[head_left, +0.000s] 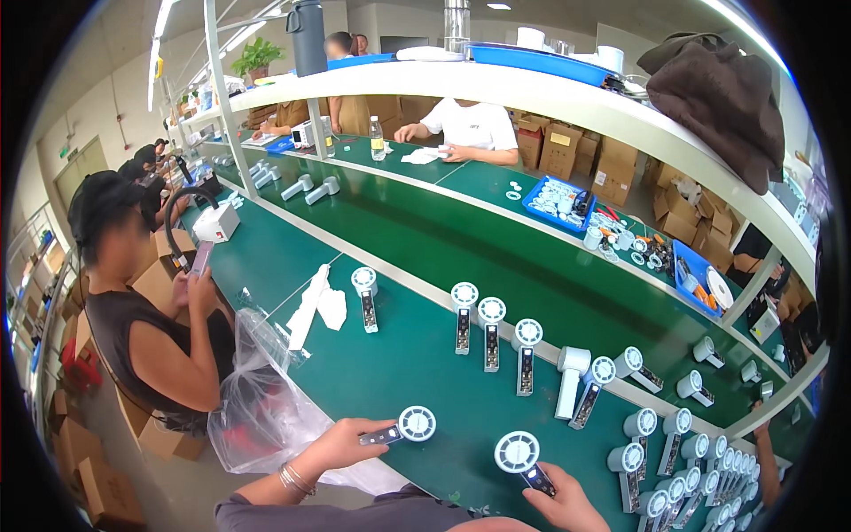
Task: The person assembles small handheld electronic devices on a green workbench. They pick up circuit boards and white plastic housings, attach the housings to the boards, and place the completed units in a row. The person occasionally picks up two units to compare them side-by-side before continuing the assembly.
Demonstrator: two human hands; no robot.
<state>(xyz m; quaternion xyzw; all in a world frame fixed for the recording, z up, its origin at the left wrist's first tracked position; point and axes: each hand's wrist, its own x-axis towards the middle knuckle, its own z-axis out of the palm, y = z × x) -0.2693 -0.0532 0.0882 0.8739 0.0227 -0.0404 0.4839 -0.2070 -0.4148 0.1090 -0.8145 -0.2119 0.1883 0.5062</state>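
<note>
My left hand [341, 444] is closed on the handle of a small handheld fan [417, 424] with a round, pale, slotted head that points right. My right hand [567, 504] grips a second handheld fan [517, 452], its head tilted up and left. Both fans are held over the near edge of the green table [443, 383]. Dark inner parts show in their opened handles. Beyond my hands, a row of similar fans [526, 333] lies along the table's far side, and one of them, a fan [573, 359], shows its plain side.
Many fans [628, 457] crowd the table at my right. A clear plastic bag [266, 399] hangs over the edge at my left, near a person [168, 328] holding a phone. White sheets [312, 310] lie farther off. Past the dark green conveyor belt [425, 226] stands a blue parts tray [558, 202].
</note>
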